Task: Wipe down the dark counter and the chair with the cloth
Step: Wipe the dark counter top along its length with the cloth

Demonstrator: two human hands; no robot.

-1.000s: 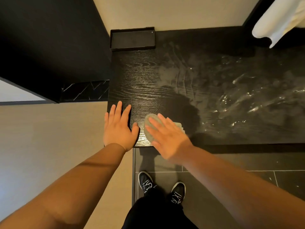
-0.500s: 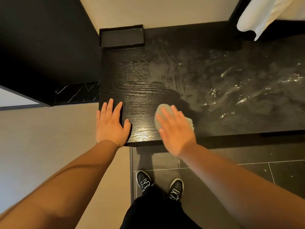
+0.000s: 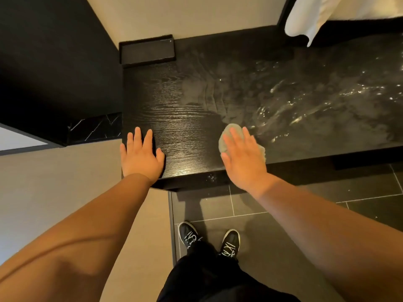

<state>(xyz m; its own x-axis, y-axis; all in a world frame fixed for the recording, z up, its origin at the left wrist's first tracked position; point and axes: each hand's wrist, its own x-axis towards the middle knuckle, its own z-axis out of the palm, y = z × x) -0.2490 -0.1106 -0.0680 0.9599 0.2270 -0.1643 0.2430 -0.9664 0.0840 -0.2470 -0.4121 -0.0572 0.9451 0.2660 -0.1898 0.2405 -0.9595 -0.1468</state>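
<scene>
Fingers [image 3: 236,138] of right hand [image 3: 244,159] flat on cloth [image 3: 227,132].

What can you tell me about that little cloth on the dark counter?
The cloth is small, pale grey-green and soft-looking, bunched into a rounded pad. It lies flat on the dark counter near its front edge, at the border between the wet, streaked part and the drier wood grain. The right hand presses on it with fingers spread, covering most of it; only its far and side edges show.
</scene>
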